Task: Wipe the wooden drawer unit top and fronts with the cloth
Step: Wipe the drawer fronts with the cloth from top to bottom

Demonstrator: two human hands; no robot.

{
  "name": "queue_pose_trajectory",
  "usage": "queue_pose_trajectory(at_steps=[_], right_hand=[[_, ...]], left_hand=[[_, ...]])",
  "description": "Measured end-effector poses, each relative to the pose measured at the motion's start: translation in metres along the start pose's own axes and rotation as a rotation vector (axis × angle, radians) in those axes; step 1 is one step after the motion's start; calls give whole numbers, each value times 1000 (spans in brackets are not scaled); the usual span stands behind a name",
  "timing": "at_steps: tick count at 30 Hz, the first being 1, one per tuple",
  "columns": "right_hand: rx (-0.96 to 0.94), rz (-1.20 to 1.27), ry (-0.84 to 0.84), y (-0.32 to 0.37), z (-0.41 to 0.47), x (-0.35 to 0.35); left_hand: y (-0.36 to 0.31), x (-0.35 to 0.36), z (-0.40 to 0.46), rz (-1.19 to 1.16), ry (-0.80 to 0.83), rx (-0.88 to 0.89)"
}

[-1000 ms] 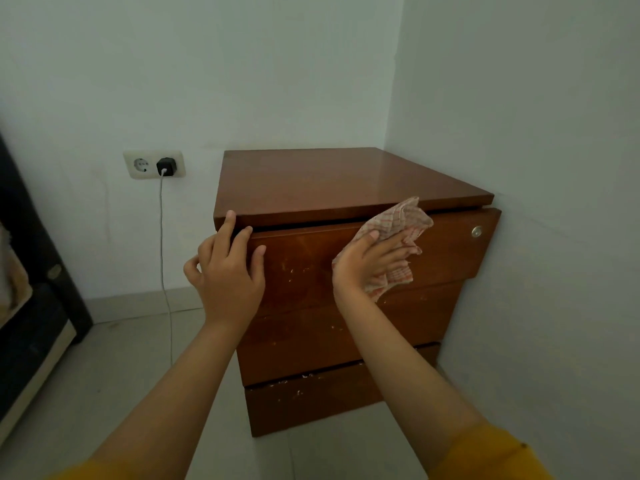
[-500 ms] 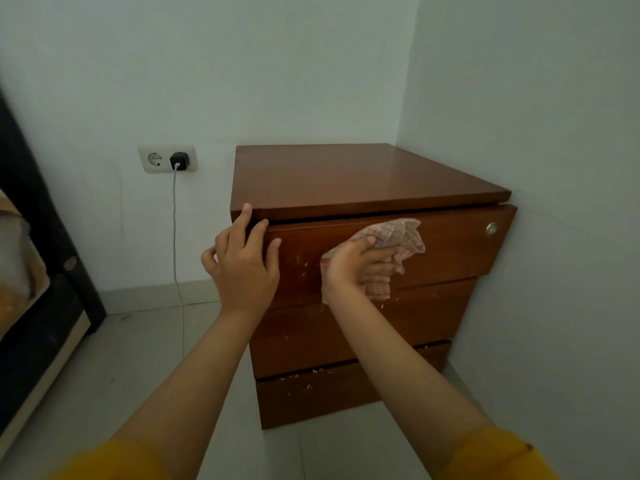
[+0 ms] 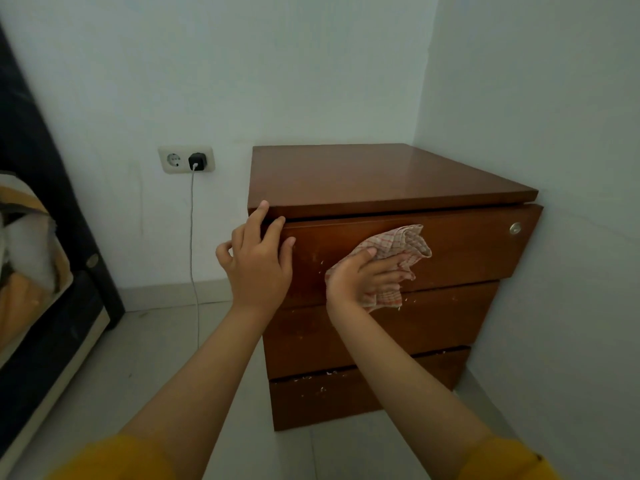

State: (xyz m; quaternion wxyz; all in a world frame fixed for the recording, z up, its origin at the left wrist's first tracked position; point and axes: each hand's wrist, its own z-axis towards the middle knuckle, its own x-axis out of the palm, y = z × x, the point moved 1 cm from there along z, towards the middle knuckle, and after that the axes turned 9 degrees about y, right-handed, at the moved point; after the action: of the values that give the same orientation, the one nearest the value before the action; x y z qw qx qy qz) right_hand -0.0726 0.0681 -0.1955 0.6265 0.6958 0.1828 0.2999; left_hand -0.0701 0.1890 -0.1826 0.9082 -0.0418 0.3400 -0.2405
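A brown wooden drawer unit [image 3: 381,174] with three drawer fronts stands in the room's corner. My right hand [image 3: 363,275] presses a red-and-white checked cloth [image 3: 401,247] flat against the top drawer front [image 3: 478,247], left of its middle. My left hand [image 3: 258,261] rests on the unit's front left corner, fingers spread over the edge of the top and the drawer front, holding nothing. Pale specks dot the drawer fronts, mostly along the bottom drawer [image 3: 329,396]. A small round metal lock [image 3: 515,228] sits at the top drawer's right end.
The unit's right side stands close to the right wall [image 3: 554,306]. A wall socket [image 3: 185,160] with a black plug and a white cable [image 3: 192,244] hanging to the floor is left of the unit. Dark furniture [image 3: 45,271] lines the left edge. Pale floor tiles lie in front.
My right hand slid the cloth leftward and slightly down along the top drawer front. The left hand stayed on the unit's left corner. The view shifted a little.
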Motion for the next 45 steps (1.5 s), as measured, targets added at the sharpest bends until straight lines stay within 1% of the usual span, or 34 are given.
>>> queue_pose_trajectory(at_steps=[4,8,11,15,17,19,22,25,26,28,30,33,36,39,45], right_hand=[[-186,-32,50,6,1,6],[-250,-41,32,9,5,12],[-312,-98,49,-11,4,10],[-385,-217,121,-47,-1,-1],[-388,-262,150,-56,-3,-6],[-352,-270,184,-54,-6,-7],[-273,-230,192,-34,-9,-3],[-290,-214,219,-15,-17,5],[-309,-217,232,-14,-21,8],[-338,-231,248,-15,-27,12],[-349,-252,250,-21,-30,16],[-373,-256,231,-30,-34,23],[-366,-257,218,-47,-41,29],[-327,-276,221,-63,-46,32],[-300,-219,202,-48,-46,38]], left_hand=[[4,1,1,27,-13,34],[9,-1,5,23,-25,66],[9,-5,7,-37,-25,83],[12,-12,9,-103,5,118],[17,-17,11,-130,46,139],[23,-23,13,-131,104,175],[27,-31,16,-128,201,218],[31,-38,15,-80,237,215],[32,-39,15,-121,247,208],[34,-41,16,-280,275,165],[34,-42,16,-408,268,98],[39,-44,16,-476,274,49],[44,-44,16,-492,305,71],[48,-42,17,-517,285,79],[53,-38,17,-640,223,86]])
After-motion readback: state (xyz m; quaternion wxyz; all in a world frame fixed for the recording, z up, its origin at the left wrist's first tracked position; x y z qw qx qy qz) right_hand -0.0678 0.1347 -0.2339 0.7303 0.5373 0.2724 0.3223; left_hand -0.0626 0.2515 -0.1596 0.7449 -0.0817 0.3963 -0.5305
